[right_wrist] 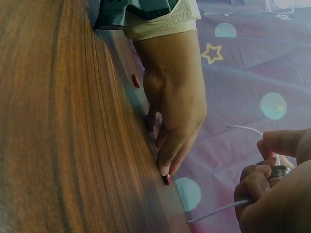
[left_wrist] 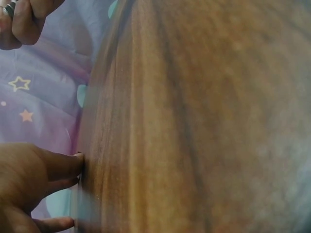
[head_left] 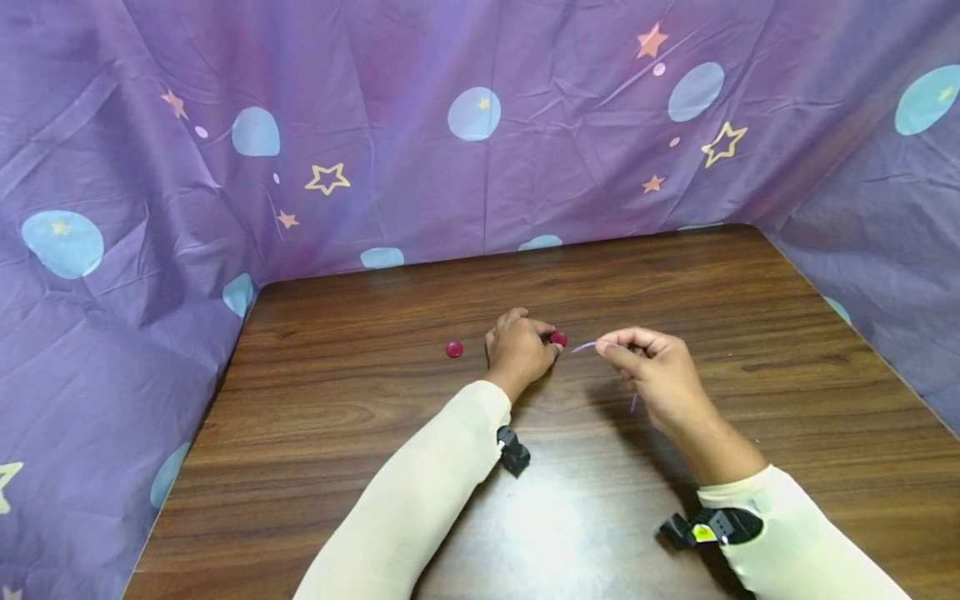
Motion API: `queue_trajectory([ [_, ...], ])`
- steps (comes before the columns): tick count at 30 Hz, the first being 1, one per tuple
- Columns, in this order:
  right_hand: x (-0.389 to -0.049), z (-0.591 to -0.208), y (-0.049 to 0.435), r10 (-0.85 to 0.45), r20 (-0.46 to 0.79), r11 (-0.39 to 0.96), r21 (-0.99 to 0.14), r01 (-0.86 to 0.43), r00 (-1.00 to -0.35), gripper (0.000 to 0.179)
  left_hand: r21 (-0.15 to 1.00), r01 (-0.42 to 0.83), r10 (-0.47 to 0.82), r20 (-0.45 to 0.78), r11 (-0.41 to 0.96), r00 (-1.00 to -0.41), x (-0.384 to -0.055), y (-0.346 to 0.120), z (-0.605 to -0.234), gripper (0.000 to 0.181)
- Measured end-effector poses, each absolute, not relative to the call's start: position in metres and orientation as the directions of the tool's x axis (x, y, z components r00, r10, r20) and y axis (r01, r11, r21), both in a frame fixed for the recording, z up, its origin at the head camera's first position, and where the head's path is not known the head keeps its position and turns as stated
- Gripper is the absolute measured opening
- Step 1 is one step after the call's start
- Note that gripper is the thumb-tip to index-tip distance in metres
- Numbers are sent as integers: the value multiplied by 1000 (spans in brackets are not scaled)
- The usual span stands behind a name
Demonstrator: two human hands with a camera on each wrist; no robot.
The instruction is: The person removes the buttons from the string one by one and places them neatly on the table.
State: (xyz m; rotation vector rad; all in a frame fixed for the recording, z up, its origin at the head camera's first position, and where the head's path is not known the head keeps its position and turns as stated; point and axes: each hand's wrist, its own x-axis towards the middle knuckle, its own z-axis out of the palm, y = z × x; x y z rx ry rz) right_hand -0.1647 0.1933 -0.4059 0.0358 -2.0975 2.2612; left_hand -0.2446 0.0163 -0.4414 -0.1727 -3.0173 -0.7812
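On the table, my left hand (head_left: 520, 348) pinches a dark red button (head_left: 558, 338) between thumb and forefinger, close over the wood. The right wrist view shows this button (right_wrist: 167, 179) edge-on at the fingertips of the left hand (right_wrist: 177, 116). Just to the right, my right hand (head_left: 660, 371) is raised above the table and pinches a thin purple string (head_left: 585, 346). One short end of it points toward the held button; the other end (right_wrist: 214, 212) hangs out below the curled fingers. A second red button (head_left: 454, 349) lies flat, left of my left hand.
The brown wood-grain table (head_left: 337, 467) runs back to a purple curtain (head_left: 420, 167) with stars and blue circles. Black wrist cameras are strapped over both pale sleeves (head_left: 427, 475). A ring (right_wrist: 279, 174) sits on a right-hand finger.
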Motion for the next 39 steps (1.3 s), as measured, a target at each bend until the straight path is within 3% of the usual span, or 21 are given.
queue_trajectory([
  [22, -164, -403, 192, 22, 28, -74, -997, -29, -999, 8, 473, 84, 90, 10, 877, -996, -245, 16, -441, 35],
  [27, -164, -404, 192, -27, -7, -90, -996, 10, -1000, 5, 486, 88, 89, 22, 869, -996, -246, 14, -442, 45],
  [33, -166, -404, 194, -150, -97, -105, -988, 113, -984, 18, 505, 97, 102, 17, 858, -995, -247, 11, -441, 62],
  [39, -166, -405, 194, -221, -157, -5, -987, 162, -963, 21, 552, 115, 128, 16, 826, -992, -242, 9, -435, 72],
])
